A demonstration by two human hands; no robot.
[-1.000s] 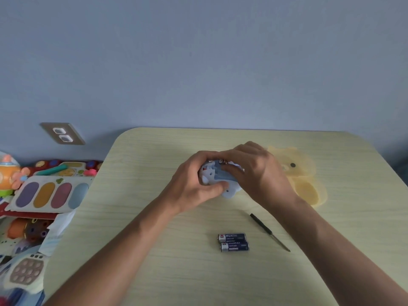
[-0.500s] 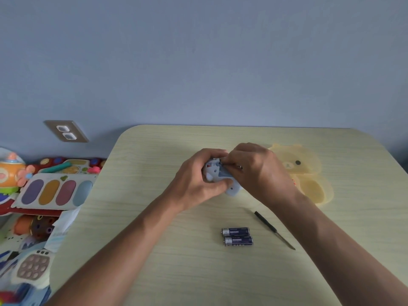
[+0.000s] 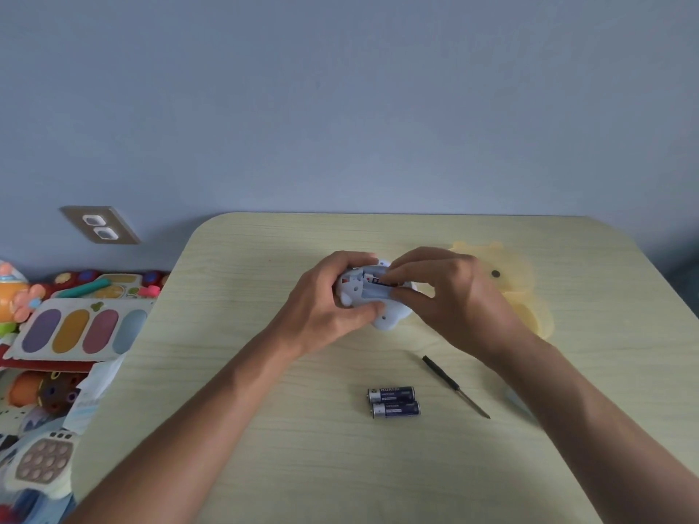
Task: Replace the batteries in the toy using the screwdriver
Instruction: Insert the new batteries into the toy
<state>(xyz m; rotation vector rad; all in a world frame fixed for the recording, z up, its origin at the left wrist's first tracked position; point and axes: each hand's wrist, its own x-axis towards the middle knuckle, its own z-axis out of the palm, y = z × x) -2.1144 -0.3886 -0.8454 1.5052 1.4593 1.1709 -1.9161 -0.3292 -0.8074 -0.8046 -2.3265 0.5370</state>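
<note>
Left grip [image 3: 325,308] clasps the toy [image 3: 374,296] — right fingertips [image 3: 393,276] hide its battery bay.

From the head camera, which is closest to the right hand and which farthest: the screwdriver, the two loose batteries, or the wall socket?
From the right hand:
1. Screwdriver, lying on the table just below that hand's wrist.
2. Two loose batteries, side by side nearer the person, left of the screwdriver.
3. Wall socket, far left on the wall, off the table.
</note>
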